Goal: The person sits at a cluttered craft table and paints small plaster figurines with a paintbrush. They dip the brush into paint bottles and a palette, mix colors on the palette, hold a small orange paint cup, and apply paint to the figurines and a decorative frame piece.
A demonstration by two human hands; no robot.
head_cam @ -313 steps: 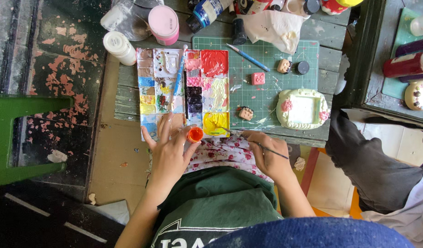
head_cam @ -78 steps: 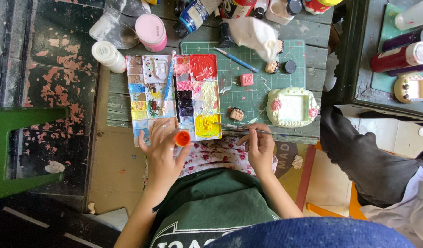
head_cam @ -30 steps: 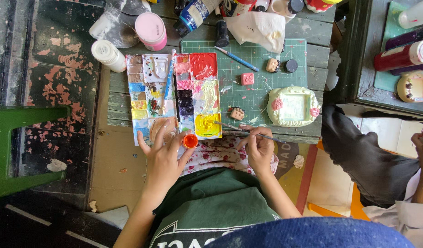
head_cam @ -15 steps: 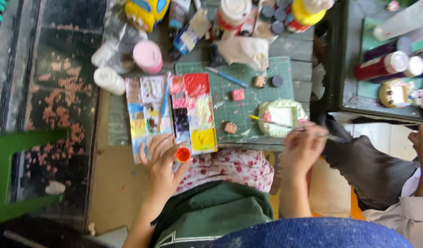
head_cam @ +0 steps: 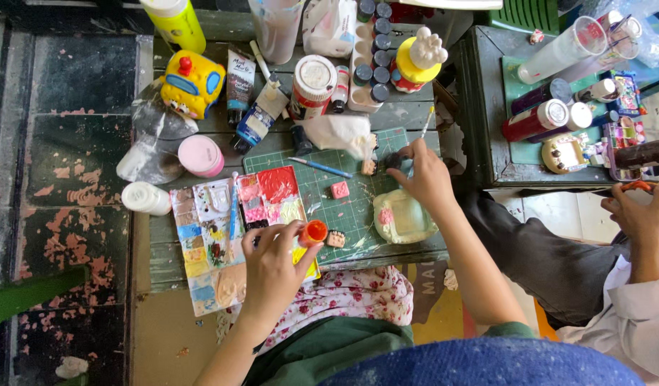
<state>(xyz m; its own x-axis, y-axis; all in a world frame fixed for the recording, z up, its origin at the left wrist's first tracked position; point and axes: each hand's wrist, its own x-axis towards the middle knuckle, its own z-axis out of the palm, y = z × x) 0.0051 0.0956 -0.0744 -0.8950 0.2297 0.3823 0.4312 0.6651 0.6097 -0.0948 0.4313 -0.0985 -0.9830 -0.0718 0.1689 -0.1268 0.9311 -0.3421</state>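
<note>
palette: right corner hidden under left hand
orange pot: fingertips cover its lower side — grip not fully readable
brush: only the tip end shows above right hand; rest hidden in the fist
dark item: at right fingertips, too small to tell what it is
yellow bottle: cut by top edge
neighbour's hand: holds something orange, mostly hidden
</note>
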